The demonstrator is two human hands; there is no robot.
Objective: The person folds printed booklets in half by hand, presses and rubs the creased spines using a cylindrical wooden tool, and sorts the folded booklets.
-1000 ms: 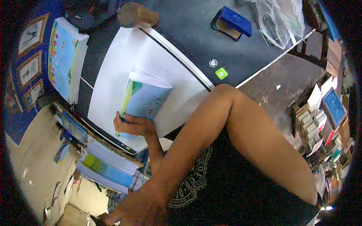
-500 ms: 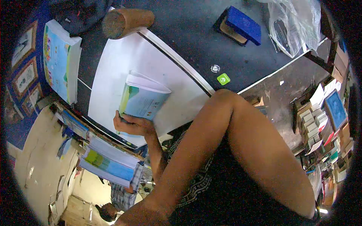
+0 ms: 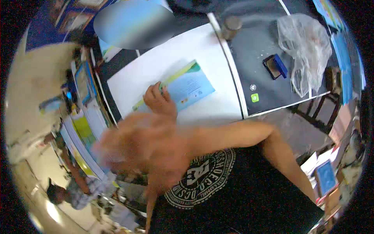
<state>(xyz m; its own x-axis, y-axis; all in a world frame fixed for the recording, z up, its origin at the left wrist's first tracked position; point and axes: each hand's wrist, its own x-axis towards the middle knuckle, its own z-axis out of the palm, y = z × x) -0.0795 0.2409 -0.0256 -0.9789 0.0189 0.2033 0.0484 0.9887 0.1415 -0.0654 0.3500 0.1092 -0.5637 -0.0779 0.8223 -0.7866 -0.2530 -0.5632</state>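
Observation:
A thin booklet (image 3: 194,85) with a light blue and green cover lies tilted on the white board (image 3: 136,74). My left hand (image 3: 160,100) is at its lower left part, fingers curled over the cover and pressed on it. Smeared by motion, my right hand (image 3: 136,144) hangs nearer to me, below and left of the left hand. Its fingers cannot be made out, nor can anything in them. My right forearm reaches it from the right, across my black shirt.
Right of the board are a brown cylinder (image 3: 232,26), a blue stamp-pad box (image 3: 276,67) and a clear plastic bag (image 3: 307,50). A blurred blue stack (image 3: 134,23) lies at the top. Lower left, a person in a plaid shirt (image 3: 82,193) is near stacked books (image 3: 83,128).
The view has turned and shifted. The booklet, its far end raised before, now lies flat and angled on the board. My right hand has come up from the lower left edge into view.

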